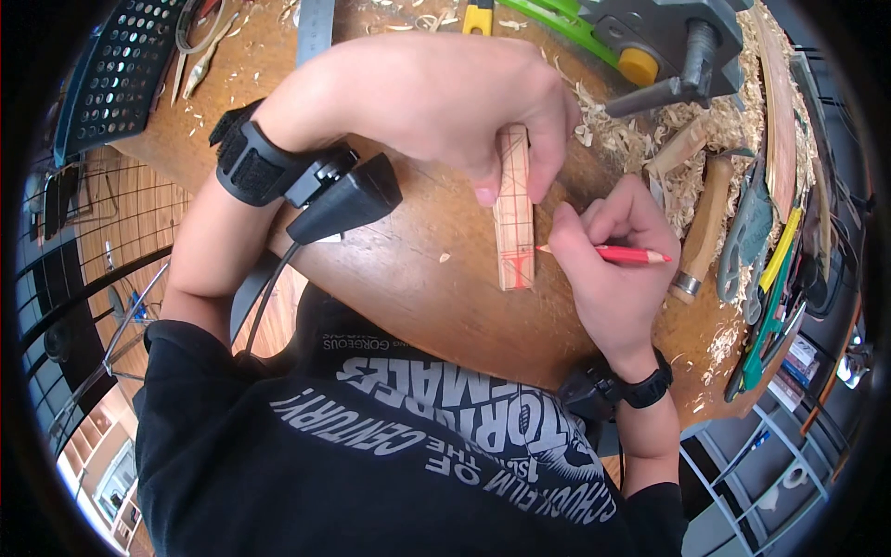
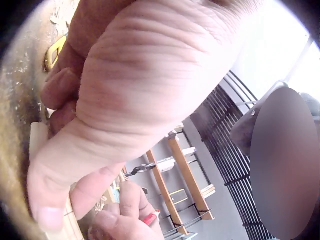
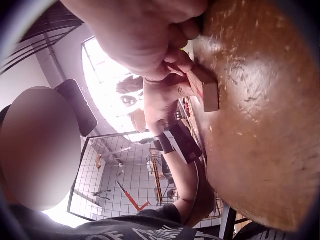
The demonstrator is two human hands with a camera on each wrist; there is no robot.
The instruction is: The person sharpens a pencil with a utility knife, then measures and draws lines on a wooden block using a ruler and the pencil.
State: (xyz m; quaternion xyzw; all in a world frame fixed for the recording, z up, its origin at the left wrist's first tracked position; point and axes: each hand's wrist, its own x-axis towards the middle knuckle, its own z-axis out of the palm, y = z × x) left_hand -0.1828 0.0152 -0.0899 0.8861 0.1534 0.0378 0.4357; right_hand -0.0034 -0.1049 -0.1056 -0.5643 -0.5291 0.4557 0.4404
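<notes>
A small wooden block (image 1: 515, 218) with pencil grid lines and red marks at its near end lies on the wooden table. My left hand (image 1: 455, 107) grips its far part between thumb and fingers; the thumb also shows on the block (image 2: 74, 222) in the left wrist view. My right hand (image 1: 617, 269) pinches a red pencil (image 1: 631, 254), its tip at the block's right edge near the red marks. In the right wrist view, the block's end face (image 3: 211, 97) shows beside the right hand (image 3: 145, 40).
A vise (image 1: 664, 46) stands at the back right amid wood shavings (image 1: 626, 139). To the right lie a wooden-handled tool (image 1: 707, 218) and several other tools. A metal ruler (image 1: 316, 32) and a yellow tool (image 1: 478, 19) are at the back, with a perforated black holder (image 1: 116, 79) at far left.
</notes>
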